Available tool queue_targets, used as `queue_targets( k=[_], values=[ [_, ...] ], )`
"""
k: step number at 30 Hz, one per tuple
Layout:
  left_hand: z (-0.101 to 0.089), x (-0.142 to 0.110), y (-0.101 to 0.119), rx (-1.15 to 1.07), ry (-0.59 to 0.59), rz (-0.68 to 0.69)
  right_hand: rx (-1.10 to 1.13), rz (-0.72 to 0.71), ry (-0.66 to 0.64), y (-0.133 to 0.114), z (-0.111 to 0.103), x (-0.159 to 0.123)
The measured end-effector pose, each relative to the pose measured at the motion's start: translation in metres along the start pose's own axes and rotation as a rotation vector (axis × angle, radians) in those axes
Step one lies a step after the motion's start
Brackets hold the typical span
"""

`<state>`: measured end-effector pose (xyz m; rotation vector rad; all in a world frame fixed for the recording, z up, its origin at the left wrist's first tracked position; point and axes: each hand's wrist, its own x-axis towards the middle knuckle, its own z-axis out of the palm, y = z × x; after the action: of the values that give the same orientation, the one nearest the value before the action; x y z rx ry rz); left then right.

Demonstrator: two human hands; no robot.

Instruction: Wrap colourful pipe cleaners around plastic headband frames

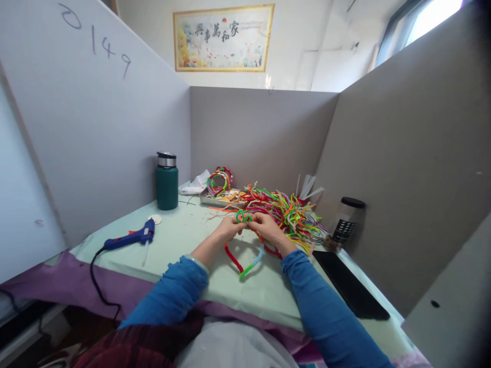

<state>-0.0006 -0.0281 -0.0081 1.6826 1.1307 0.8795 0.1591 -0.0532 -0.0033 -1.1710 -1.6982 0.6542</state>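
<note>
My left hand point(228, 228) and my right hand point(267, 226) meet over the pale green table point(180, 240), both pinched on a hoop point(245, 255) wrapped in green, red and blue pipe cleaner. A green coil sits at the top of the hoop between my fingers. The hoop's lower ends hang toward me. Behind my right hand lies a heap of coloured pipe cleaners point(287, 209).
A metal tray point(220, 199) with finished coloured hoops point(219, 179) stands at the back. A green flask point(166, 181) is at the back left, a blue glue gun point(130, 237) with its cable at the left. At the right are a black-lidded jar point(347, 220) and a black slab point(349, 283). Grey partitions enclose the desk.
</note>
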Motion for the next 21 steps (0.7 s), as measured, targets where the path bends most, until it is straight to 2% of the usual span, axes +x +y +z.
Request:
queue_targets(
  k=[6, 10, 13, 16, 19, 21],
  values=[
    [-0.001, -0.001, 0.002, -0.028, 0.038, -0.061, -0.001, -0.042, -0.015, -0.001, 0.001, 0.0],
    [-0.001, 0.0, 0.0, -0.077, 0.019, -0.092, 0.055, 0.005, -0.021, 0.001, 0.001, 0.001],
    [-0.004, 0.001, -0.006, 0.0, -0.005, -0.08, 0.083, 0.01, -0.043, 0.008, 0.003, 0.002],
    [-0.008, 0.002, -0.012, 0.131, -0.008, -0.049, 0.003, 0.03, -0.024, 0.017, 0.008, 0.004],
    [-0.013, 0.003, -0.014, 0.285, 0.123, 0.059, -0.08, 0.072, 0.055, 0.026, 0.013, 0.007],
    [-0.015, 0.004, -0.011, 0.356, 0.249, 0.225, -0.099, 0.071, 0.098, 0.03, 0.015, 0.009]
  ],
)
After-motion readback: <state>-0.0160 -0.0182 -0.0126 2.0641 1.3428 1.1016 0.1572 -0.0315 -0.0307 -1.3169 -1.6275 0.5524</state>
